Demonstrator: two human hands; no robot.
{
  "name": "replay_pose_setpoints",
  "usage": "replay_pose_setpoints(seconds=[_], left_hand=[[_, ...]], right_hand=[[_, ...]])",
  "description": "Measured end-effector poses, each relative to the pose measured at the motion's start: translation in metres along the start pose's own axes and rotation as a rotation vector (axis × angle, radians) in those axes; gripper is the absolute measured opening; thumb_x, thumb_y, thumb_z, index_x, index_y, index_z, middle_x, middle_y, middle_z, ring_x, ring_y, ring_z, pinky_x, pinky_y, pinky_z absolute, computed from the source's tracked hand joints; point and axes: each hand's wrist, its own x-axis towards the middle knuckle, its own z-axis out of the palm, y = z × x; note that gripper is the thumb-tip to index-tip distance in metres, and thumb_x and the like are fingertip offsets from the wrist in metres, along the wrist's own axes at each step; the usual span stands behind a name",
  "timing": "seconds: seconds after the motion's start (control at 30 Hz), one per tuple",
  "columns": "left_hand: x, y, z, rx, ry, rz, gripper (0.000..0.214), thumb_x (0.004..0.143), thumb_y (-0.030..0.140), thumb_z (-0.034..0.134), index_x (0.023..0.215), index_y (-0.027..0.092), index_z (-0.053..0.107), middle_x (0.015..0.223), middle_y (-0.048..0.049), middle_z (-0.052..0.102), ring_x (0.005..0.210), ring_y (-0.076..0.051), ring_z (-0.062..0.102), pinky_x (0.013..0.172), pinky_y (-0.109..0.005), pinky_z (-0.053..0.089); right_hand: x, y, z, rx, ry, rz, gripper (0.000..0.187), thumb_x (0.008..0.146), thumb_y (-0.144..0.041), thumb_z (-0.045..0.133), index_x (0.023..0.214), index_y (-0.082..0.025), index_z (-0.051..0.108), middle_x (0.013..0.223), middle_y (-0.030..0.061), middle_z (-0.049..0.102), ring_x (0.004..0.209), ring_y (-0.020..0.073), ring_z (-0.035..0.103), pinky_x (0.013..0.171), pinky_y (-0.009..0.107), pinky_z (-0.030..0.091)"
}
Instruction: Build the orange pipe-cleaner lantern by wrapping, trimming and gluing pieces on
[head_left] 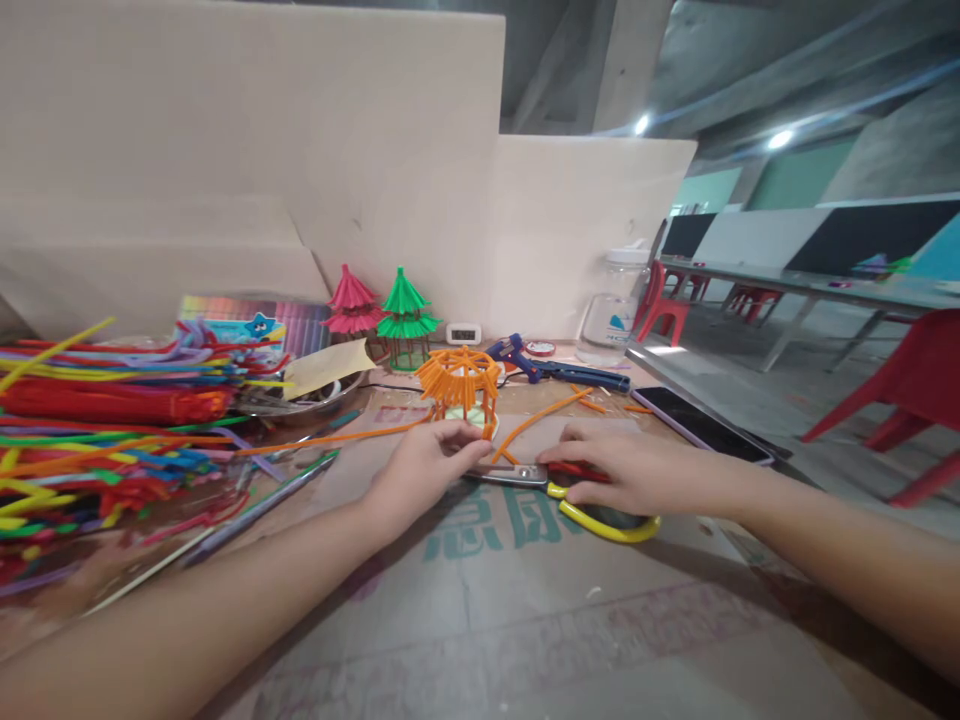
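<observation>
scissors [525, 476] flat, blades leftward, right hand [630, 472] atop

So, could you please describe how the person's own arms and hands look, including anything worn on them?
Both forearms are bare up to the frame edge, with no sleeves in view. The left hand and right hand wear no gloves, and no ring, watch or bracelet shows on either.

fuzzy pipe cleaners [112, 400], glossy scissors [592, 505], seemingly cardboard table [525, 620]
</observation>
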Motion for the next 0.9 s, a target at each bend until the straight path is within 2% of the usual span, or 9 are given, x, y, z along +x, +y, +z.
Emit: replay_pose_setpoints(seconds=[0.1, 0.23, 0.37, 0.5, 0.57, 0.67, 0.73, 0.9], left_hand=[[0.001, -0.002, 0.002, -0.051, -0.005, -0.009, 0.020, 0.077, 0.035, 0.067, 0.082, 0.015, 0.066, 0.080, -0.0029, 0.071, 0.075, -0.019, 0.068, 0.069, -0.027, 0.051], [0.002, -0.008, 0.002, -0.056, -0.029, 0.014, 0.020, 0.079, 0.035, 0.064, 0.085, 0.015, 0.065, 0.080, -0.0025, 0.069, 0.076, -0.019, 0.067, 0.071, -0.028, 0.051], [0.003, -0.011, 0.001, 0.026, -0.013, 0.065, 0.024, 0.084, 0.038, 0.059, 0.080, 0.015, 0.064, 0.077, -0.0020, 0.067, 0.075, -0.018, 0.064, 0.071, -0.028, 0.049], [0.004, -0.010, 0.000, 0.053, -0.019, 0.083, 0.026, 0.086, 0.039, 0.058, 0.078, 0.015, 0.064, 0.076, -0.0018, 0.066, 0.074, -0.017, 0.063, 0.068, -0.026, 0.047], [0.003, -0.010, 0.000, 0.069, -0.016, 0.083, 0.024, 0.085, 0.038, 0.060, 0.080, 0.015, 0.065, 0.078, -0.0020, 0.068, 0.075, -0.017, 0.063, 0.069, -0.026, 0.047], [0.003, -0.012, -0.001, 0.080, -0.015, 0.087, 0.024, 0.085, 0.039, 0.061, 0.082, 0.016, 0.067, 0.081, -0.0022, 0.070, 0.077, -0.017, 0.064, 0.071, -0.026, 0.047], [0.003, -0.014, -0.001, 0.067, -0.023, 0.083, 0.025, 0.085, 0.039, 0.060, 0.085, 0.016, 0.068, 0.083, -0.0026, 0.071, 0.078, -0.018, 0.064, 0.072, -0.026, 0.048], [0.004, -0.015, 0.000, 0.058, -0.015, 0.070, 0.027, 0.085, 0.042, 0.060, 0.084, 0.016, 0.068, 0.082, -0.0031, 0.072, 0.077, -0.018, 0.065, 0.071, -0.026, 0.049]], right_hand=[[0.009, 0.005, 0.002, 0.045, 0.102, 0.062, 0.029, 0.093, -0.036, 0.052, 0.110, -0.023, 0.070, 0.105, 0.0080, 0.071, 0.091, 0.0216, 0.065, 0.079, 0.031, 0.048], [0.031, 0.018, 0.011, 0.008, 0.244, 0.161, 0.034, 0.092, -0.027, 0.049, 0.119, -0.022, 0.068, 0.095, 0.0079, 0.075, 0.077, 0.0193, 0.066, 0.070, 0.029, 0.046], [0.052, 0.020, 0.015, -0.021, 0.215, 0.092, 0.035, 0.091, -0.026, 0.051, 0.120, -0.025, 0.068, 0.082, 0.0047, 0.074, 0.068, 0.0172, 0.064, 0.063, 0.026, 0.041], [0.066, 0.012, 0.020, -0.095, 0.198, 0.058, 0.024, 0.090, -0.021, 0.050, 0.099, -0.021, 0.072, 0.076, 0.0045, 0.072, 0.065, 0.0167, 0.063, 0.056, 0.025, 0.032], [0.068, 0.009, 0.024, -0.160, 0.227, 0.088, 0.018, 0.089, -0.020, 0.052, 0.091, -0.019, 0.070, 0.073, 0.0044, 0.071, 0.062, 0.0160, 0.060, 0.053, 0.025, 0.028], [0.066, 0.011, 0.028, -0.292, 0.331, 0.116, 0.016, 0.089, -0.021, 0.053, 0.097, -0.018, 0.066, 0.069, 0.0036, 0.068, 0.057, 0.0149, 0.056, 0.052, 0.026, 0.022], [0.060, 0.015, 0.026, -0.403, 0.432, 0.085, 0.018, 0.091, -0.021, 0.050, 0.100, -0.017, 0.065, 0.064, 0.0027, 0.065, 0.053, 0.0147, 0.052, 0.052, 0.027, 0.020], [0.046, 0.014, 0.010, -0.587, 0.633, -0.153, 0.020, 0.095, -0.017, 0.042, 0.096, -0.015, 0.062, 0.066, 0.0036, 0.062, 0.060, 0.0163, 0.054, 0.056, 0.029, 0.026]])
